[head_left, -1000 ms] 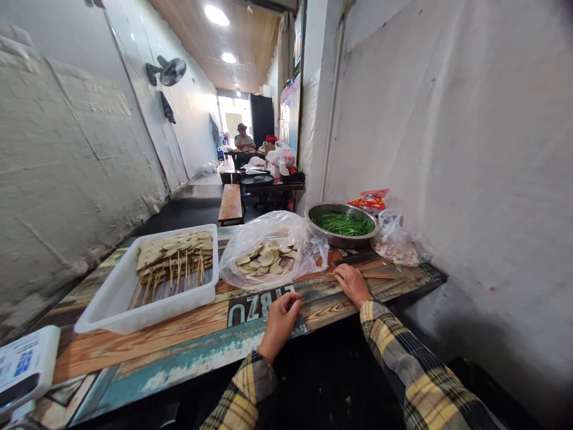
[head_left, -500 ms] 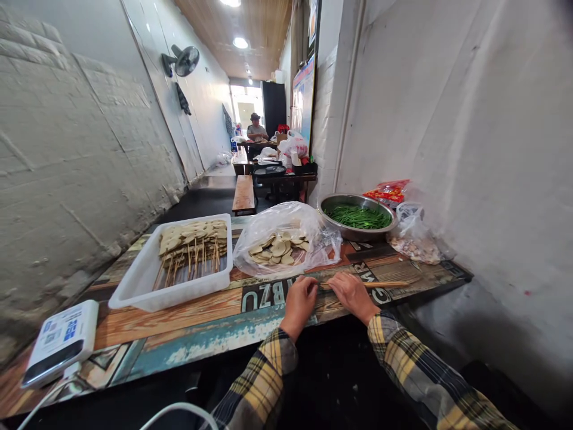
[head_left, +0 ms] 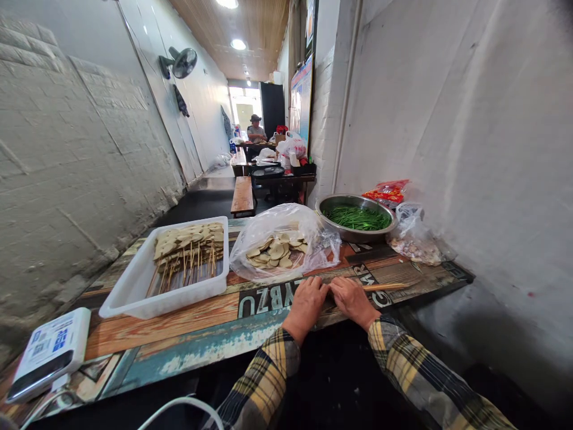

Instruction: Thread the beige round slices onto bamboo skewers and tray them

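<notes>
My right hand rests at the table's front edge, its curled fingers closed over a thin bundle of bamboo skewers. The skewers stick out to the right of that hand and lie along the tabletop. My left hand is right beside it, fingers bent and pressed down, fingertips meeting the right hand's. What is under the left fingers is hidden. Just beyond the hands lies a clear plastic bag with pale round slices in it.
A white plastic tub at left holds skewered slices. A steel bowl of green chives and a knotted plastic bag stand at right. A white boxy device sits at near left. Another person sits far back.
My left hand has moved right against my right hand, covering the skewer ends that showed between them. My right hand has hardly moved. The view has shifted slightly.
</notes>
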A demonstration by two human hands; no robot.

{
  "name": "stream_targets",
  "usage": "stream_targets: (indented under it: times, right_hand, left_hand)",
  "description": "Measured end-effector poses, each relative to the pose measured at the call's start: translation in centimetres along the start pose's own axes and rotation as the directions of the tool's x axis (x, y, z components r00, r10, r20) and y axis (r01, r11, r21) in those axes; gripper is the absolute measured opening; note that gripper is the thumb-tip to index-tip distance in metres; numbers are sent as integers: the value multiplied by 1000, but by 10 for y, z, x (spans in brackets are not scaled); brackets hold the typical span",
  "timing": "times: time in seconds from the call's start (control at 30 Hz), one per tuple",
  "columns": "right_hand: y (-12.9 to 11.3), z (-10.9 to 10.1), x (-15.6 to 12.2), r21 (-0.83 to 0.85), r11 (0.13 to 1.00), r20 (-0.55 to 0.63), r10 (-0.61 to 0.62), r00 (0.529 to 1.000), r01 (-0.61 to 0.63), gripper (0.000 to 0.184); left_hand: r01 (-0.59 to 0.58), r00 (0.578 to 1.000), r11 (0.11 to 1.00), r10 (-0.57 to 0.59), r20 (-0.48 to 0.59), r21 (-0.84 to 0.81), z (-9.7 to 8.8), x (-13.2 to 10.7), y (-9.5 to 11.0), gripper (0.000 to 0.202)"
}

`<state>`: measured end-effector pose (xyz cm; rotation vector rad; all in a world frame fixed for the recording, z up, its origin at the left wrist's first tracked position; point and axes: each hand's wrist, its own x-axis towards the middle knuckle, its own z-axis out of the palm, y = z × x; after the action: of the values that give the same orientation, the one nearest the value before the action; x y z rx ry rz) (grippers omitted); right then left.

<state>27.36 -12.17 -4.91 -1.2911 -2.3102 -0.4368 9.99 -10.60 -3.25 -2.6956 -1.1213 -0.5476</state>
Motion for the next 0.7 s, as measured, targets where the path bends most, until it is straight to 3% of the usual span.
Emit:
stream_targets:
  times: [0.23, 0.4, 0.6, 0.7]
  right_hand:
    - [0, 1, 0, 16, 1000, 1, -19, 1000, 19, 20]
    - [-1, -1, 0, 56, 998, 1, -21, 1000, 20, 21]
    - [-1, -2, 0, 96, 995, -14, -6, 1000, 7, 24]
    - [-1, -2, 0, 106, 994, -13, 7, 1000, -6, 24]
  left_hand:
    - [-70, 996, 998, 70, 48, 6, -10, 5, -5, 14]
    - [-70, 996, 997, 68, 62, 39, -15, -4, -19, 14]
    - [70, 996, 995, -74, 57, 64, -27, -37, -53, 13]
    - [235, 972, 972, -235, 23, -10, -30, -59, -67, 18]
